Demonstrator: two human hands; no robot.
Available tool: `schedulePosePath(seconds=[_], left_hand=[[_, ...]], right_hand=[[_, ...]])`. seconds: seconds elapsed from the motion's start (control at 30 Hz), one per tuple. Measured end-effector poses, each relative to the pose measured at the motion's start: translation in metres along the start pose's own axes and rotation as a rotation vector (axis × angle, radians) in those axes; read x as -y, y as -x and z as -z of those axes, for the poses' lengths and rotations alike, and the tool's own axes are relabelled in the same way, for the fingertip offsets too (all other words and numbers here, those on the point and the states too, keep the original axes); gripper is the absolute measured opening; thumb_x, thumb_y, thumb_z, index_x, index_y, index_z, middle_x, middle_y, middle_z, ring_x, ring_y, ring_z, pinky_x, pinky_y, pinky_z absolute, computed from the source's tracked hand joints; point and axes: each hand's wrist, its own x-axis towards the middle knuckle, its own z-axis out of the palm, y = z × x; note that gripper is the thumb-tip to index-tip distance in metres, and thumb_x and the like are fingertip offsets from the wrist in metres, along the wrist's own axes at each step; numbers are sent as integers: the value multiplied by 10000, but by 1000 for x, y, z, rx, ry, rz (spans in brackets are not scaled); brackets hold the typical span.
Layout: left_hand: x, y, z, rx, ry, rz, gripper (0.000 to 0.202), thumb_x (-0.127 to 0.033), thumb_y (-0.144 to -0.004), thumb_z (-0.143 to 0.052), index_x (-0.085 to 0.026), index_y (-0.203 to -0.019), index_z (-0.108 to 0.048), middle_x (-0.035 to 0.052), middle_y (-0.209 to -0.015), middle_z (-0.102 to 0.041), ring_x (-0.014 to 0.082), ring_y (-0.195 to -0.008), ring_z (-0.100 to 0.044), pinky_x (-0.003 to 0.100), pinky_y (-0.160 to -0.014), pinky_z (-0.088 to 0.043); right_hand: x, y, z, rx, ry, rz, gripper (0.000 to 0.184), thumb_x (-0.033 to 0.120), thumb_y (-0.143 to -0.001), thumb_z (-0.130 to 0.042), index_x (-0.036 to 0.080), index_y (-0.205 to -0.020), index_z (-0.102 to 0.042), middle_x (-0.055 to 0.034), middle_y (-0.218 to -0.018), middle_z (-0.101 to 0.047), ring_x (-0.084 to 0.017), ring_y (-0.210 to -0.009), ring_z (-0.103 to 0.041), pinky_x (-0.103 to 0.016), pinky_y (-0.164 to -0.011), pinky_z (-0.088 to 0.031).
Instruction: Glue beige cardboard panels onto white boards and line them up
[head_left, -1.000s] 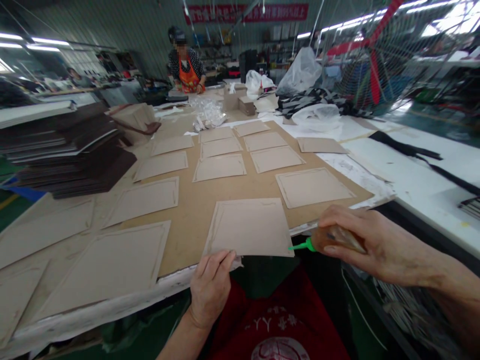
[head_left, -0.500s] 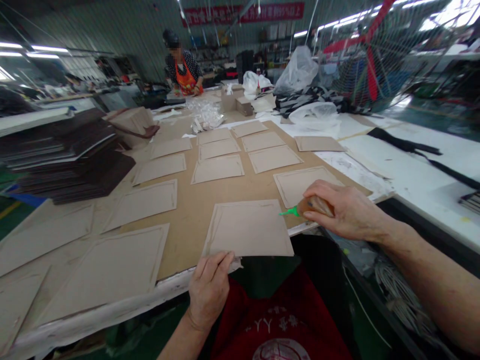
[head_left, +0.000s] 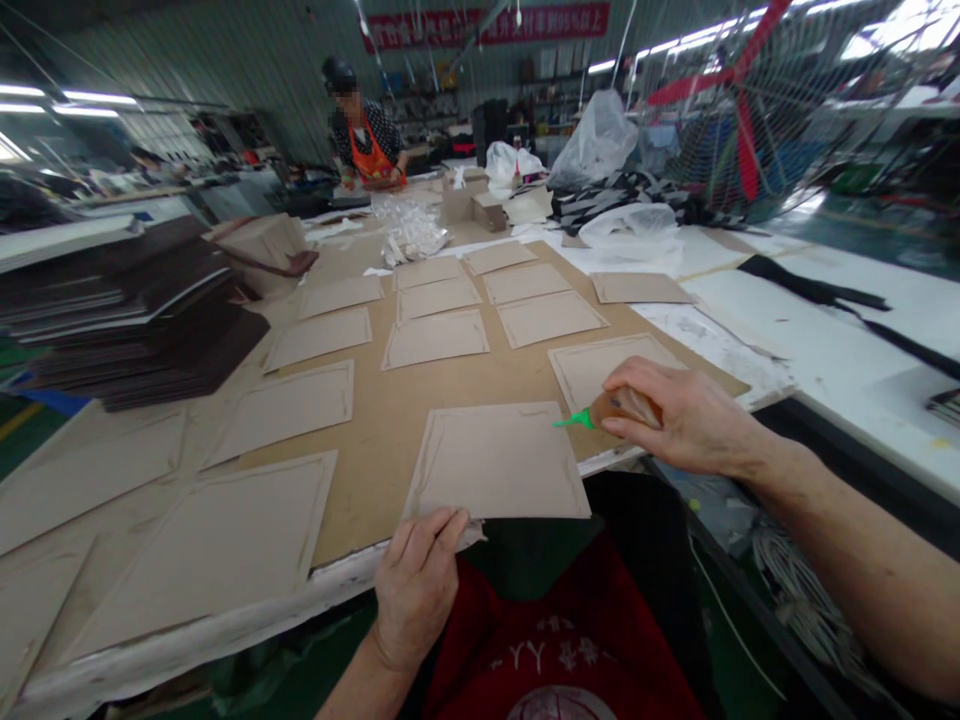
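Observation:
A square cardboard sheet point(head_left: 499, 460) lies at the near edge of the table, overhanging it a little. My left hand point(head_left: 417, 583) pinches its near left corner, fingers on top. My right hand point(head_left: 679, 415) is wrapped round a small brownish glue bottle point(head_left: 619, 408) with a green nozzle. The nozzle tip points left and sits at the sheet's far right corner. A thin glue line shows along the sheet's left and far edges.
Several more cardboard sheets point(head_left: 435, 338) lie in rows on a large brown board point(head_left: 390, 420). A tall pile of dark boards point(head_left: 127, 310) stands at the left. Plastic bags point(head_left: 630, 225) and black straps point(head_left: 810, 285) lie at the right. Another person point(head_left: 364, 135) works at the far end.
My right hand moved the glue bottle from the sheet's near right corner up to its far right corner. My left hand stayed on the near left corner.

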Motion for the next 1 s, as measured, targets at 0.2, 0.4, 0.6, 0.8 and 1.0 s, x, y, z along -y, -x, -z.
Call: schedulePosePath(seconds=[0.2, 0.4, 0.6, 0.8, 1.0], left_hand=[[-1, -2, 1, -2, 21, 10, 378, 62, -850, -563, -147, -1159, -626, 79, -989, -665, 187, -876, -602, 328, -838, -504], [0, -2, 1, 6, 22, 0, 389, 71, -834, -575, -133, -1161, -625, 89, -986, -661, 198, -873, -592, 335, -829, -501], [-1, -6, 9, 20, 50, -4, 368, 49, -826, -597, -128, -1147, -627, 95, -987, -666, 206, -877, -597, 351, -832, -501], [-11, -26, 19, 39, 188, 74, 276, -121, -840, -669, -176, -1109, -645, 83, -1018, -678, 235, -946, -602, 420, -869, -491], [-11, -62, 7, 266, 307, 60, 169, -200, -904, -619, -188, -1070, -655, 78, -1099, -674, 236, -1065, -581, 431, -978, -489]], right_hand=[[6, 18, 10, 69, -82, 31, 197, 371, -920, -621, 237, -1040, -541, -19, -961, -608, -195, -810, -603, -330, -709, -442], [33, 67, 20, 153, -217, 63, 248, 277, -950, -594, 270, -1181, -503, -25, -1006, -618, -171, -841, -603, -304, -729, -485], [32, 92, 16, 30, -326, 6, 291, 281, -903, -657, 273, -1175, -553, -39, -1023, -642, -182, -842, -638, -284, -691, -528], [22, 114, -3, -388, -911, -596, 360, 408, -754, -785, 256, -1065, -686, -75, -1032, -712, -242, -840, -692, -271, -647, -569], [46, 109, -56, -470, -1653, -999, 455, 477, -703, -783, 206, -1061, -708, -105, -845, -732, -225, -644, -672, -211, -389, -442]])
